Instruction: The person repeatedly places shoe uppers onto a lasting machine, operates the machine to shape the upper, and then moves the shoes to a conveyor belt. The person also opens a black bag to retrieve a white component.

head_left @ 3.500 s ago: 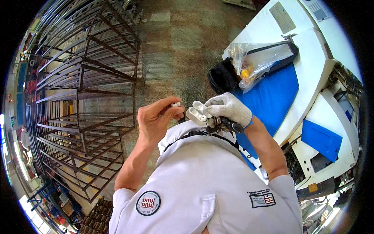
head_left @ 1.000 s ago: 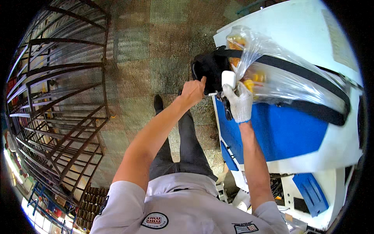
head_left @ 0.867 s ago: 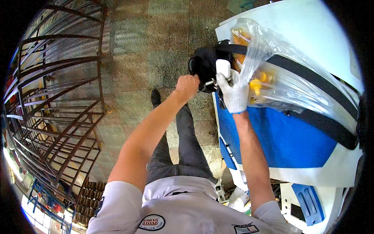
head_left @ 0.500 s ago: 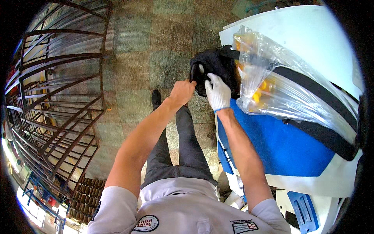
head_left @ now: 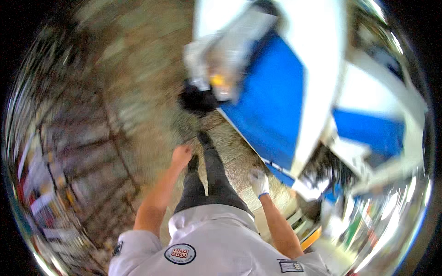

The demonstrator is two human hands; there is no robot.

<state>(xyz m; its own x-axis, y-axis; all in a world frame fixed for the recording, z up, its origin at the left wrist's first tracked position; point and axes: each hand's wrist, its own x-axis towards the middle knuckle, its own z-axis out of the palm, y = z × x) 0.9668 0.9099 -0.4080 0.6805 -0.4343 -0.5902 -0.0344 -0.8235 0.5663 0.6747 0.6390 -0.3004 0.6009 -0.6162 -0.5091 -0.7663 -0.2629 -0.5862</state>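
Note:
My bare left hand (head_left: 183,154) hangs in front of my legs with its fingers curled in, and nothing shows in it. My right hand (head_left: 258,181), in a white knitted glove with a blue cuff, is low beside my right leg. Motion smears its fingers, so their pose is unclear. Both hands are apart from the black cloth bundle (head_left: 199,98), which lies farther off at the corner of a white and blue surface (head_left: 276,92). Against the bundle rests a clear plastic bag (head_left: 195,50) with yellow pieces (head_left: 217,81) inside.
A dark metal rack (head_left: 110,119) stands on the left, badly blurred. More white and blue panels (head_left: 368,129) are at the right. Below them, a yellow-edged piece (head_left: 310,239) lies near my right forearm. Tiled floor (head_left: 138,55) stretches ahead.
Both my hands have come away from the black bundle and dropped back toward my body. My view has turned right, so the surface and bag now appear farther left and are blurred.

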